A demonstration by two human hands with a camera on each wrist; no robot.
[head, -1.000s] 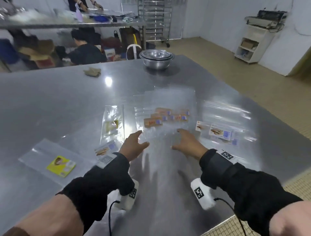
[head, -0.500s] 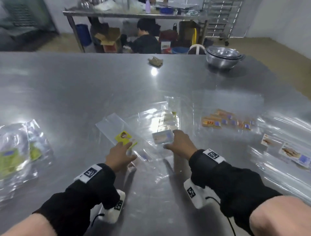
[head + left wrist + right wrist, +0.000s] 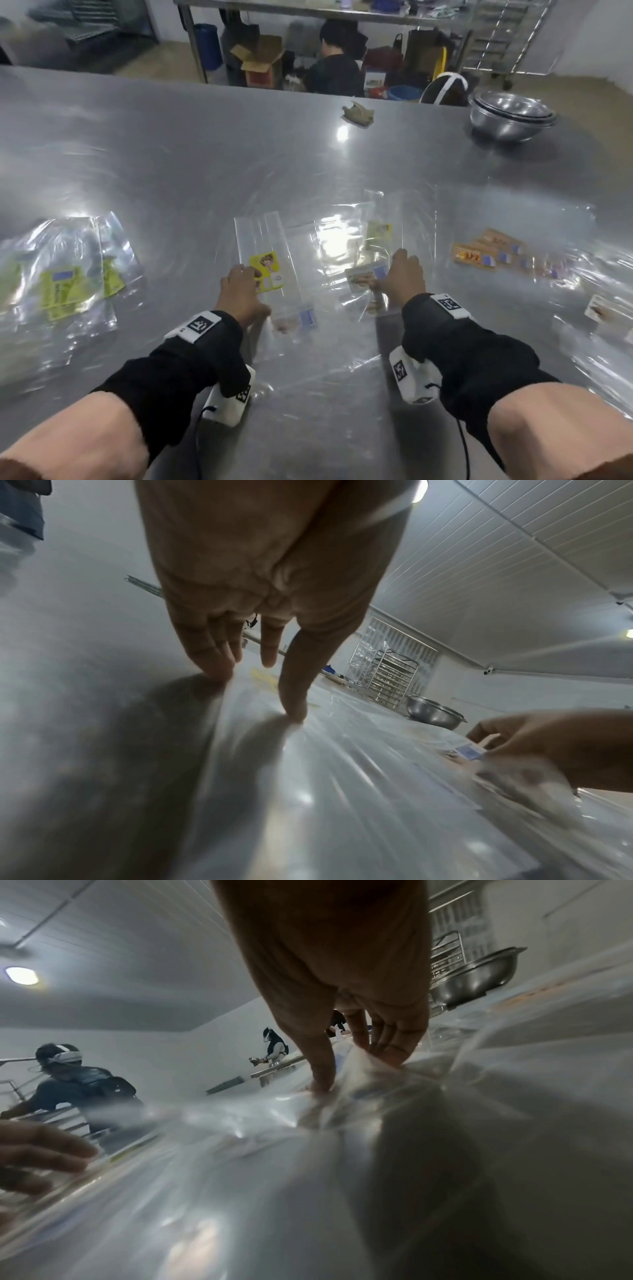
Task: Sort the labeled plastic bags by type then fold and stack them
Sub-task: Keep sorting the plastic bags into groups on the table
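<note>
On the steel table (image 3: 239, 154) my left hand (image 3: 251, 291) presses straight fingers on a clear bag with a yellow label (image 3: 265, 270); in the left wrist view its fingertips (image 3: 215, 666) and thumb rest flat on the film. My right hand (image 3: 390, 274) pinches a clear bag with a white-and-brown label (image 3: 361, 279), and the plastic bunches up between thumb (image 3: 322, 1080) and fingers. A pile of green-labelled bags (image 3: 65, 284) lies at the left. Orange-labelled bags (image 3: 479, 257) lie at the right, white-labelled ones (image 3: 599, 308) further right.
Stacked steel bowls (image 3: 510, 116) stand at the far right of the table and a crumpled rag (image 3: 358, 113) lies near its far edge. A person (image 3: 332, 68) sits behind the table among boxes. Another clear bag with a pale label (image 3: 376, 236) lies beyond my right hand.
Both hands moved left from the orange-labelled bags. The left hand drew the yellow-labelled bag towards the middle and turned it lengthwise; the right hand took hold of the white-labelled bag.
</note>
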